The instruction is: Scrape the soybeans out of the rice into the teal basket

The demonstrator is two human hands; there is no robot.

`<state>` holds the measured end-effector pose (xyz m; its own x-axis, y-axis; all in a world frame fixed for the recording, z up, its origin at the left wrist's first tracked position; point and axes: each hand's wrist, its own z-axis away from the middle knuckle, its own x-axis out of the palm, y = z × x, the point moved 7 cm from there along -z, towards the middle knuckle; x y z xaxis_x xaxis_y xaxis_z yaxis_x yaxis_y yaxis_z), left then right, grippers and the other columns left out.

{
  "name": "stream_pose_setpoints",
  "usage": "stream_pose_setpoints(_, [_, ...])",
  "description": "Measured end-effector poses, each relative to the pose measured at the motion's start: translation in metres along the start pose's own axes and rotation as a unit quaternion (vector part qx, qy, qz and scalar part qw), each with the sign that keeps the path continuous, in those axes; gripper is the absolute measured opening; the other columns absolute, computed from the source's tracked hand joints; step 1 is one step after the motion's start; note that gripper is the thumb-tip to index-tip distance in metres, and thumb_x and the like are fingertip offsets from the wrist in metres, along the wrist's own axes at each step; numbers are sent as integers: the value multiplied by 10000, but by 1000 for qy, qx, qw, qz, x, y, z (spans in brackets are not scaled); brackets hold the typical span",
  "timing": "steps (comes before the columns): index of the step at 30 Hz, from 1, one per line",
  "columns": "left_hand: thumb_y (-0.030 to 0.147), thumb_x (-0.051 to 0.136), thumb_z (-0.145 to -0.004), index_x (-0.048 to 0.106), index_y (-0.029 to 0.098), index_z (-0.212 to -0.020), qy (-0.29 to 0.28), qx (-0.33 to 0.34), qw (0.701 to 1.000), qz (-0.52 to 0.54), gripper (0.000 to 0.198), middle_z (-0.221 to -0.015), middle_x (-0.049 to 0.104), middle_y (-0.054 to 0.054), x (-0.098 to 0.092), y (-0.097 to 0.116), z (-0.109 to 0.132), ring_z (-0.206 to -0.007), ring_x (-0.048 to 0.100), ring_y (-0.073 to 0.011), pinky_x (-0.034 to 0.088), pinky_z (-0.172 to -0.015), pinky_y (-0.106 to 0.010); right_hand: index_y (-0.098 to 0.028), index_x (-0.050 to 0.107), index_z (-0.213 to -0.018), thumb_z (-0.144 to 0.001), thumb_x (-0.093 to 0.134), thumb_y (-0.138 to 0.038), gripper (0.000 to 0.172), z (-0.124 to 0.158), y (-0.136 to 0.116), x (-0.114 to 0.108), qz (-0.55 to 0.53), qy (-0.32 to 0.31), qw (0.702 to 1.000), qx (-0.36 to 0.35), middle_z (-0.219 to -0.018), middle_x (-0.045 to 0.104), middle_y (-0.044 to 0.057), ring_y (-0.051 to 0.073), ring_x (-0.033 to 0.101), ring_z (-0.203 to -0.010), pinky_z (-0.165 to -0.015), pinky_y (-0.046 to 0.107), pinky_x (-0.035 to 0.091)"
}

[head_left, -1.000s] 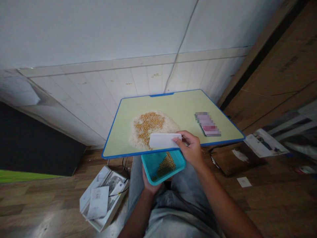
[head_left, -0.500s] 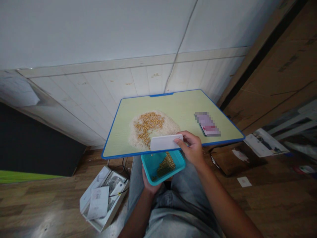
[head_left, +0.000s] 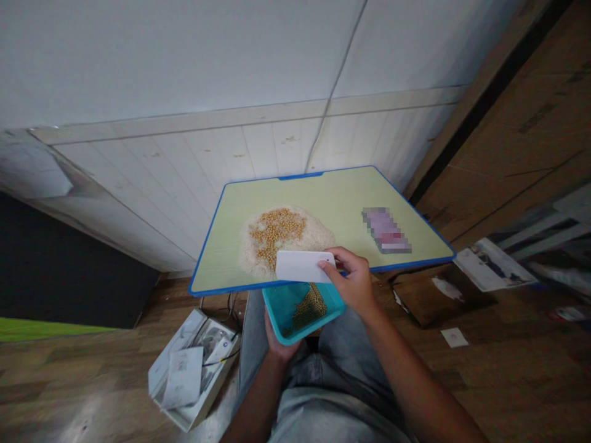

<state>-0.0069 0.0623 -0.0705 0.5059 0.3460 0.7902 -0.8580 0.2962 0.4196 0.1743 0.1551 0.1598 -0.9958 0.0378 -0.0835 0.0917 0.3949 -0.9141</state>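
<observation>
Between the thumb and fingers of my right hand is a flat white scraper-like plate, held over the table's front edge. Just behind it a heap of white rice-like grains spreads over the table, with round yellow beans lying on it. Below the edge, my left hand supports a turquoise plastic tub from beneath, its fingers mostly hidden. Inside the tub, yellow beans lie in a pile toward the right side.
A pixelated flat item lies on the table's right side. On the floor at left stands a white box with cables and papers. A cardboard box sits at right. White panelling rises behind the table.
My right hand and the white plate have shifted slightly left and toward me, and the plate's face shows more. The tub has stayed in place.
</observation>
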Motion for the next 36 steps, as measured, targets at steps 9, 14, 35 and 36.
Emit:
stream_pose_setpoints(9, [794, 801, -905, 879, 333, -1302, 39, -2, 999, 8, 614, -1484, 888, -105, -7, -3, 2, -1750, 508, -472, 410, -1451, -721, -230, 849, -992, -947, 821, -417, 194, -5, 15, -37, 64, 141, 988, 11, -859, 839, 28, 235, 792, -804, -696, 308, 651])
stream_pose_setpoints(14, [818, 706, -950, 882, 342, -1314, 51, -6, 999, -1, 624, -1475, 892, -90, -6, -3, 4, -1747, 515, -457, 439, -1445, -638, -230, 843, -992, -955, 818, -413, 189, -4, 16, -35, 55, 159, 986, 12, -875, 847, 33, 239, 807, -822, -700, 308, 660])
stream_pose_setpoints(35, [797, 539, -1047, 949, 356, -1180, 5, -41, 999, 19, 616, -1410, 924, -50, -13, -8, -1, -1732, 551, -402, 392, -1463, -601, -260, 837, -1005, -1002, 746, -461, 220, -46, -3, -10, 135, 160, 975, -79, -958, 889, 81, 292, 817, -887, -817, 394, 698])
stream_pose_setpoints(36, [792, 532, -1050, 952, 364, -1163, 3, -43, 999, 18, 610, -1400, 928, -40, -14, -8, -2, -1721, 566, -397, 392, -1462, -595, -262, 841, -1008, -1001, 744, -457, 218, -46, -3, -9, 133, 156, 976, -78, -949, 885, 74, 287, 815, -878, -801, 384, 697])
